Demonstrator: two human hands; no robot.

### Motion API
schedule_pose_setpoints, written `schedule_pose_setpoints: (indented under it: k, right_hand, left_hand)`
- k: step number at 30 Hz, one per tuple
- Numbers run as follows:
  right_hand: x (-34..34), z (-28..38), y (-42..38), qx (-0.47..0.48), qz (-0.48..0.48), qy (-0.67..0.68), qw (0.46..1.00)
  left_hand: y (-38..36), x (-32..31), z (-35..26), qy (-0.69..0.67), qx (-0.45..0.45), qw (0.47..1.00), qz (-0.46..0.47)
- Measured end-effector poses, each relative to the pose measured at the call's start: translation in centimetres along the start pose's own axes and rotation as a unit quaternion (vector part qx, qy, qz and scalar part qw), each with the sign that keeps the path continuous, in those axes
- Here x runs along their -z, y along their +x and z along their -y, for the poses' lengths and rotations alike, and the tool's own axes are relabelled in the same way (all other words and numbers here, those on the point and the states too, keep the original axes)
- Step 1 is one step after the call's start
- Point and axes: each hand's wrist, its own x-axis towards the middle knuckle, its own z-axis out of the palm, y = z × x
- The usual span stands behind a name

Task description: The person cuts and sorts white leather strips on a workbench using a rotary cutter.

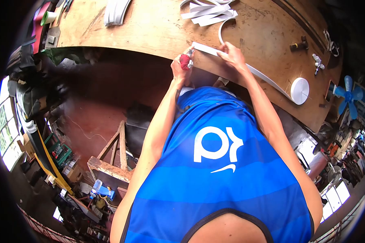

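Observation:
My left hand (180,67) is closed around a small red and silver tool (185,61) at the front edge of the wooden table (150,36). The tool's tip is beside the left end of a white strip (206,49). My right hand (232,56) pinches this strip a short way to the right. From there the strip runs on under my right wrist to a white roll (299,90) at the right side of the table. Above my hands lies a loose pile of cut white strips (211,12), one of which curls down toward my right fingers.
Stacked white pieces (117,11) are at the upper left, near a green and white cup (48,17). A dark and yellow tool (299,45) and a white fitting (318,63) lie at right. A blue fan (348,96) stands beyond; a wooden frame (113,168) is below left.

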Motion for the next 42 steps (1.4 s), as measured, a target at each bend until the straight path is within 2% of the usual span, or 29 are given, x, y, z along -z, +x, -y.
schedule_pose_setpoints:
  k: [3,9,14,42]
  right_hand:
    - [2.9,-3.4,-2.5,-0.049,0.001,0.006,0.999]
    - [5.1,-5.0,-4.7,-0.163,0.003,-0.015,0.987]
    - [4.4,-5.4,-4.0,-0.146,-0.022,-0.024,0.989]
    - [4.9,-5.3,-2.9,-0.159,0.007,-0.034,0.987]
  left_hand:
    - [-0.1,0.4,-0.9,-0.017,0.031,0.999,0.005]
    - [-0.4,-0.3,-0.8,-0.034,0.013,0.999,-0.016]
    - [-0.1,-1.0,-0.6,-0.064,-0.011,0.997,-0.049]
    - [-0.1,-0.5,-1.7,-0.072,0.031,0.996,-0.033]
